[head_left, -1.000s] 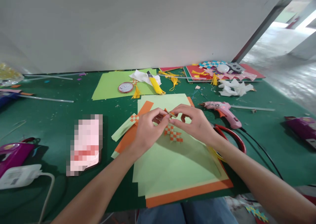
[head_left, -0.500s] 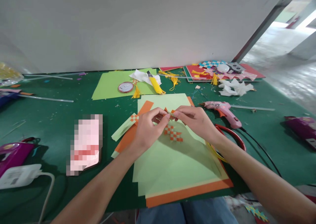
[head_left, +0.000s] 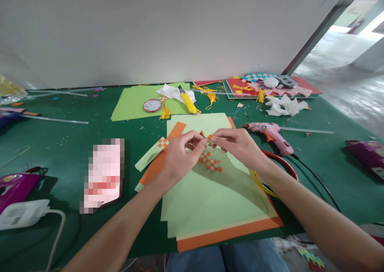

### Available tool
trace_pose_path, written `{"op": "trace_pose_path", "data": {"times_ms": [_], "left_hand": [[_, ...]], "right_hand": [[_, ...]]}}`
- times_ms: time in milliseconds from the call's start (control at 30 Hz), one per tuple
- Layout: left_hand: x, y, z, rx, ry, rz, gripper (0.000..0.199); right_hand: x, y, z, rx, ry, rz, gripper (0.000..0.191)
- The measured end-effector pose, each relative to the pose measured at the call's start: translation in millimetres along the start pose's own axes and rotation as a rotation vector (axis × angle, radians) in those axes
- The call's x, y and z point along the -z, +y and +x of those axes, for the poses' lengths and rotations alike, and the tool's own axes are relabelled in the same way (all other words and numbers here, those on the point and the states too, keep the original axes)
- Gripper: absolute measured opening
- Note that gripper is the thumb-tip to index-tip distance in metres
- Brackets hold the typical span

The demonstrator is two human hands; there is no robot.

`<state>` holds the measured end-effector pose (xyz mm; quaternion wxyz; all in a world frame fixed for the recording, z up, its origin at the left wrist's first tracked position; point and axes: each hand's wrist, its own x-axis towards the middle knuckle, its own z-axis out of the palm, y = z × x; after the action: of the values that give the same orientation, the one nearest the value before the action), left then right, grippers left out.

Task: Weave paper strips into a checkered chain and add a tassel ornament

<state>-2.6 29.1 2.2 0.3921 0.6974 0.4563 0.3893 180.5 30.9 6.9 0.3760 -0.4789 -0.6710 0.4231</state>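
Between my fingertips is a small green and orange woven paper piece (head_left: 205, 136), partly hidden by the fingers. My left hand (head_left: 185, 150) is closed on it, thumb against the fingertips. From the other side my right hand (head_left: 235, 142) pinches its edge with thumb and index finger. Just below lies a small orange and green checkered paper piece (head_left: 213, 165) on a stack of pale green paper sheets (head_left: 210, 200). Orange paper (head_left: 240, 232) sticks out beneath the stack. A woven strip with long pale green tails (head_left: 151, 153) rests to the left of my left hand.
A pink glue gun (head_left: 274, 135) lies right of my right hand, its cable trailing off. Red-handled scissors (head_left: 282, 162) sit under my right forearm. A phone (head_left: 103, 176) and a white charger (head_left: 25, 214) are at left. Behind are a yellow cutter (head_left: 189, 103) and a round tin (head_left: 152, 105).
My right fingertips have shifted slightly on the small woven paper piece, which is tilted a little differently. Both hands otherwise stay in place.
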Motion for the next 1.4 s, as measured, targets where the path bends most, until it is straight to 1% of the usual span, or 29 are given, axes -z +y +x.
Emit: {"op": "trace_pose_path", "data": {"times_ms": [167,333,467,700,900,1000,1133,1300,1400], "left_hand": [[0.1,1.3,0.2,-0.025,-0.016,-0.013,0.020],[-0.4,4.1,0.1,-0.020,-0.043,-0.038,0.026],[-1.1,4.7,0.2,-0.039,-0.066,-0.056,0.024],[0.3,2.0,0.3,-0.047,-0.122,-0.126,0.016],[-0.4,2.1,0.6,-0.062,-0.123,-0.129,0.020],[-1.6,3.5,0.2,-0.089,-0.110,-0.076,0.018],[-2.7,4.5,0.1,-0.112,-0.096,0.004,0.013],[-2.8,4.1,-0.4,-0.112,-0.097,-0.014,0.014],[-1.7,3.4,-1.5,-0.119,-0.096,-0.016,0.016]], "right_hand": [[0.7,2.6,0.9,-0.021,-0.005,0.067,0.020],[0.7,0.7,0.7,-0.057,-0.019,0.128,0.020],[0.8,-3.0,0.1,-0.092,-0.038,0.159,0.018],[1.1,-1.9,-0.5,-0.093,-0.038,0.215,0.018],[1.3,-0.6,-1.5,-0.065,-0.057,0.245,0.022],[0.2,-0.7,-1.5,-0.079,-0.068,0.293,0.023],[-1.2,1.9,-0.8,-0.078,-0.077,0.354,0.021],[-1.5,3.3,0.4,-0.094,-0.088,0.419,0.019],[-1.2,1.9,1.1,-0.096,-0.078,0.414,0.017]]}}
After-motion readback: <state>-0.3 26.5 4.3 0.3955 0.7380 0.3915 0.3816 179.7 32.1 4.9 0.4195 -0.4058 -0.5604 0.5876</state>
